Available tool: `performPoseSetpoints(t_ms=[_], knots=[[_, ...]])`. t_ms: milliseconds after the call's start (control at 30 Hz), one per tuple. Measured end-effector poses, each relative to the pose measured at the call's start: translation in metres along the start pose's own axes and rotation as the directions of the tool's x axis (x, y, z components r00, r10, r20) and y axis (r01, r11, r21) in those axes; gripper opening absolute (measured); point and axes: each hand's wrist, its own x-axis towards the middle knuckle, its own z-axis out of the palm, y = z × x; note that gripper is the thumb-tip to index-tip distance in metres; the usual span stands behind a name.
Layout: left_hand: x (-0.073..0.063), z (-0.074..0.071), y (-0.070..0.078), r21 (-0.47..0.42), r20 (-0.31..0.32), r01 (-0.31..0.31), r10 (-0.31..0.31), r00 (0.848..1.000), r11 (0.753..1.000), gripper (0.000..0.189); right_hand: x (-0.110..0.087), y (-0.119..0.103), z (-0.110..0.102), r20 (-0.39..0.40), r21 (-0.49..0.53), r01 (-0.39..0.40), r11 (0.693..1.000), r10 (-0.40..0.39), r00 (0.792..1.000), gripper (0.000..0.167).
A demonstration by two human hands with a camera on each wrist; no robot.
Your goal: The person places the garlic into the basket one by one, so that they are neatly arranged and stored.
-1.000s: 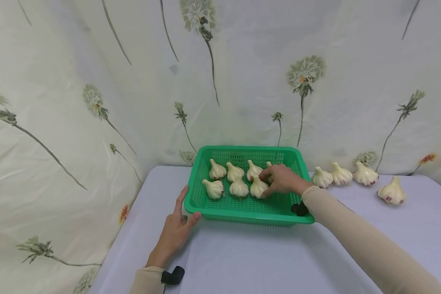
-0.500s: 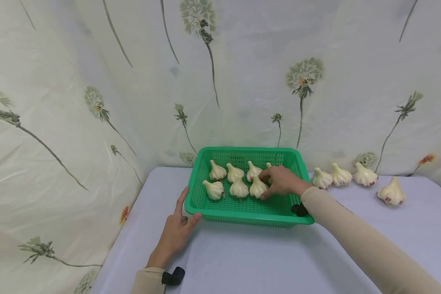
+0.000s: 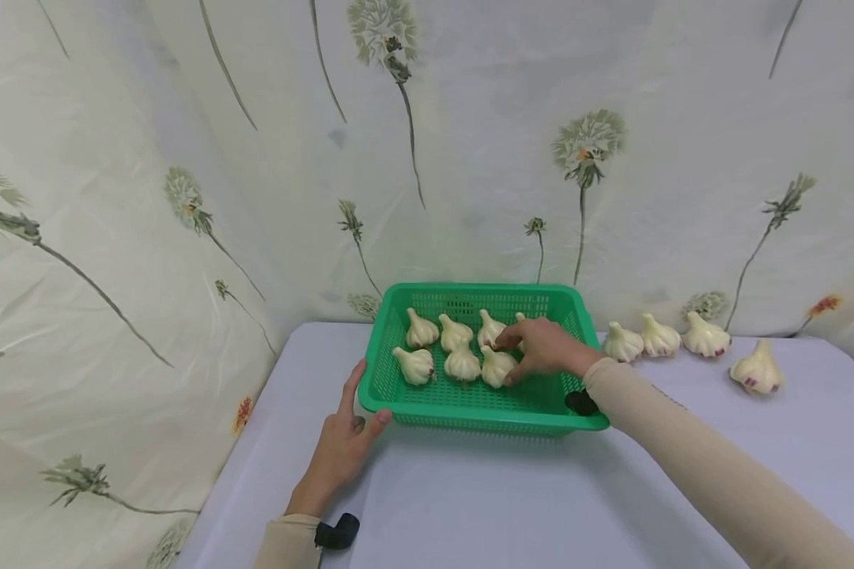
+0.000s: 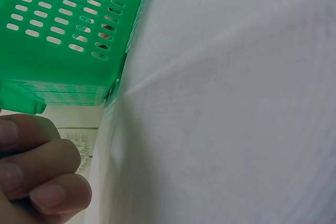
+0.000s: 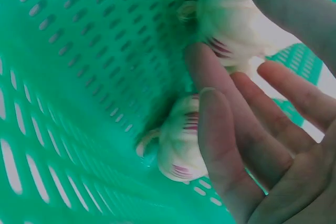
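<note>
Inside the green plastic basket (image 3: 470, 411), garlic bulbs (image 3: 421, 329) lie in two rows. My right hand (image 3: 546, 346) reaches in at the right with fingers spread about a front-row garlic bulb (image 3: 498, 368). Its thumb lies along the near side of that bulb, an index finger beyond it. In the right wrist view the fingers stand loosely apart, the thumb over a garlic bulb (image 5: 236, 19); another garlic bulb (image 5: 181, 148) sits behind the fingers. My left hand (image 3: 340, 449) touches the basket's front left corner with straight index finger and thumb; its other fingers (image 4: 42, 163) curl loosely below.
To the right of the basket, three garlic bulbs (image 3: 659, 338) stand in a row at the back of the white-covered table (image 3: 470, 506). A lone garlic bulb (image 3: 757, 367) lies farther right. A flower-patterned cloth (image 3: 470, 158) hangs behind and at the left.
The front-row garlic bulb at my right hand has tipped a little to the left, its neck now leaning left. The right index finger has shifted slightly left. My left hand stays at the basket corner.
</note>
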Motion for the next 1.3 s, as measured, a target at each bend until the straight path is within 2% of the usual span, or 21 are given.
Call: performPoseSetpoints(t_ms=[200,400,533,733,833,1000,1167,1300], knots=[[0.002,-0.001,0.002,0.0,0.001,-0.005,0.005,1.0,1.0,0.086,-0.009,-0.009,-0.013,0.023,0.003,-0.018,1.0,0.018,1.0,0.072],[0.002,0.0,0.0,0.0,-0.003,0.006,-0.006,1.0,1.0,0.086,-0.021,-0.021,-0.028,0.04,-0.007,-0.003,1.0,0.003,0.999,0.071],[0.001,0.0,0.0,-0.007,-0.002,0.005,-0.005,1.0,1.0,0.086,-0.032,-0.022,-0.038,0.021,-0.001,0.03,1.0,-0.03,0.999,0.066],[0.002,0.002,0.0,-0.009,0.003,-0.004,0.004,1.0,1.0,0.087,-0.057,-0.015,-0.066,-0.03,-0.006,0.007,1.0,-0.007,1.0,0.066],[0.002,0.002,0.001,-0.004,-0.001,-0.002,0.002,1.0,1.0,0.086,-0.072,-0.006,-0.079,-0.073,-0.019,-0.015,1.0,0.014,0.997,0.065],[0.001,0.002,0.003,-0.004,-0.003,-0.004,0.004,1.0,1.0,0.086,-0.101,0.019,-0.095,-0.117,-0.044,-0.096,0.994,0.091,0.989,0.066],[0.0,0.002,0.003,-0.01,-0.003,-0.001,0.001,1.0,1.0,0.087,-0.133,0.054,-0.102,-0.155,-0.106,-0.162,0.981,0.144,0.977,0.066],[-0.001,0.002,0.002,-0.007,-0.01,0.002,-0.002,1.0,1.0,0.086,-0.16,0.086,-0.104,-0.178,-0.162,-0.225,0.961,0.196,0.964,0.075]])
